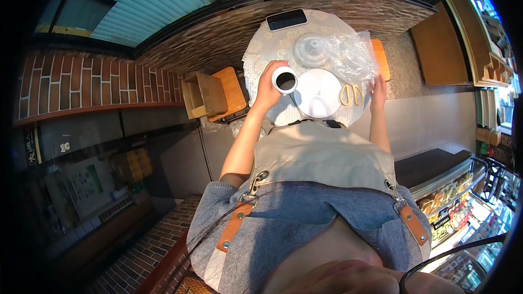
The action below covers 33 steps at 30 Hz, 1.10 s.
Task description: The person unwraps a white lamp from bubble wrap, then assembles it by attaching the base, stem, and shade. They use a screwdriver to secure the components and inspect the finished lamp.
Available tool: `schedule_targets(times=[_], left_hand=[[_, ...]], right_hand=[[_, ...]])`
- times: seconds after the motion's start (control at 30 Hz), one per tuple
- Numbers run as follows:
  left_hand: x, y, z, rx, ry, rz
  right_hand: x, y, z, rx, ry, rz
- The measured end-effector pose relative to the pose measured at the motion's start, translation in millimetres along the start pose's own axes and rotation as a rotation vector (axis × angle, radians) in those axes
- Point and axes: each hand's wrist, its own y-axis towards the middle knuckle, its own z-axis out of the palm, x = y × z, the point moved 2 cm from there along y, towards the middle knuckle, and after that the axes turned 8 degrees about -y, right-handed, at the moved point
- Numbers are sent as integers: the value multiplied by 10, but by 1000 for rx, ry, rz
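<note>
My left hand (268, 88) is wrapped round a white cup (286, 80) whose inside is dark; I cannot tell if that is a liquid. The cup is over the left part of the round table, beside a flat white disc (318, 93). A thin dark stick-like item (297, 105) shows between the cup and the disc's left edge. At the table's right edge, my right hand (378, 93) has its fingers loosely stretched by the lower edge of a crumpled clear plastic bag (351, 57). Scissors with pale yellow handles (351, 95) lie between the disc and that hand.
A clear plastic dome (310, 50) stands behind the disc, partly against the bag. A dark-screened phone (286, 19) lies at the far edge of the patterned tablecloth (264, 41). Left is an orange-brown stool (229, 91) with a cardboard box (200, 96). A brick wall (234, 24) rises behind.
</note>
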Motion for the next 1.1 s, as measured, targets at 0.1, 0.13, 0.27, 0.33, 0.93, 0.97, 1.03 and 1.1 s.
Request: schedule_targets(times=[0.1,0.13,0.27,0.33,0.93,0.97,1.03,1.1], left_hand=[[85,2,52,-40,-18,-80],[97,5,76,-62,-1,-92],[525,-224,-27,-179,-90,-336],[566,-208,-31,-200,-14,-344],[1689,-404,-203,-1,584,-723],[1693,-442,-208,8,589,-726],[1658,-465,-202,-28,540,-713],[1619,-497,-235,-68,465,-702]], right_hand=[[2,25,48,-94,-159,-3],[-128,171,-14,-237,-348,-182],[188,175,297,-374,-562,-537],[408,73,637,-121,-559,-617],[941,-21,2116,346,-396,-584],[995,-46,2075,366,-299,-465],[999,-66,1889,313,-92,-221],[950,-115,1744,305,174,-82]])
